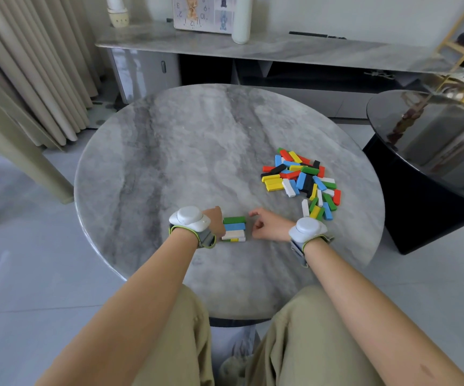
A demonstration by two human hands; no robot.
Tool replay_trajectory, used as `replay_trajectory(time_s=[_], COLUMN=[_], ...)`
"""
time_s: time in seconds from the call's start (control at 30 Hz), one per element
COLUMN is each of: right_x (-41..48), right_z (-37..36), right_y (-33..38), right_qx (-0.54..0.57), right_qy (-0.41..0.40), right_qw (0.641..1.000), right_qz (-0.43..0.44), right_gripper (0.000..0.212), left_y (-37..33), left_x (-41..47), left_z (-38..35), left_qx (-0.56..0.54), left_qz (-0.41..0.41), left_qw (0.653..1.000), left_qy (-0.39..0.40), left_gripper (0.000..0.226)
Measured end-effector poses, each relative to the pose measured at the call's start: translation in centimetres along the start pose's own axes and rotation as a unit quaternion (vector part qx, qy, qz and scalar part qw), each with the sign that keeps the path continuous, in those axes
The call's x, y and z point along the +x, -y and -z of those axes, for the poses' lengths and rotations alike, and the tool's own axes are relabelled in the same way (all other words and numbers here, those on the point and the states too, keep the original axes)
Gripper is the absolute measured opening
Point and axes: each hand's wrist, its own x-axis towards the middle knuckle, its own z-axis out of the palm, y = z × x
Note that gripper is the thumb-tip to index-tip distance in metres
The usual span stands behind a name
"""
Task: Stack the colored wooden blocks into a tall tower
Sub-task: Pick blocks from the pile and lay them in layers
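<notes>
1. Block stack (234, 229) sitting at marble table's (197, 151) near edge.
2. Left hand (216, 222) touching its left end, grip unclear.
3. Right hand (267, 225) lying just right, loosely curled, empty.
4. Loose blocks (301, 181) lying toward right edge.
5. Clock (203, 12) showing 10, 11, 12.

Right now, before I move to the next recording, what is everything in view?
Table: one, grey marble, centre.
Started tower: one; green, blue, white on top; near edge, between the hands.
Loose blocks: many, mixed colours, heaped on table's right.
Sideboard: one, grey, behind table.
Bottle: one, white, on sideboard.
Side table: one, black, right.
Curtains: beige, left.
Wrist devices: two, white, one per wrist.
Left hand: at tower's left side, fingers hidden.
Right hand: beside tower, apart, loosely curled, empty.
</notes>
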Motion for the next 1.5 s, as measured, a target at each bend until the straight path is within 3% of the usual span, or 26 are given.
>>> replay_trajectory(time_s=[0.03, 0.1, 0.37, 1.5], right_x=[-0.1, -0.1, -0.1, 0.9], right_z=[-0.1, -0.4, -0.8, -1.5], right_y=[0.1, 0.5, 0.9, 1.1], right_qx=[-0.004, -0.014, -0.047, -0.074], right_qy=[0.008, 0.020, 0.014, -0.010], right_qw=[1.000, 0.999, 0.997, 0.995], right_qz=[0.012, 0.030, 0.060, 0.069], right_gripper=[0.067, 0.076, 0.070, 0.062], left_y=[0.2, 0.2, 0.1, 0.5], left_x=[0.3, -0.3, 0.0, 1.9], left_z=[-0.2, -0.2, 0.0, -0.7], left_qx=[-0.002, 0.001, 0.049, 0.127], left_qz=[-0.009, -0.030, -0.067, -0.087], left_qw=[1.000, 0.998, 0.995, 0.988], left_qy=[0.013, 0.047, 0.053, 0.020], left_gripper=[0.035, 0.054, 0.072, 0.057])
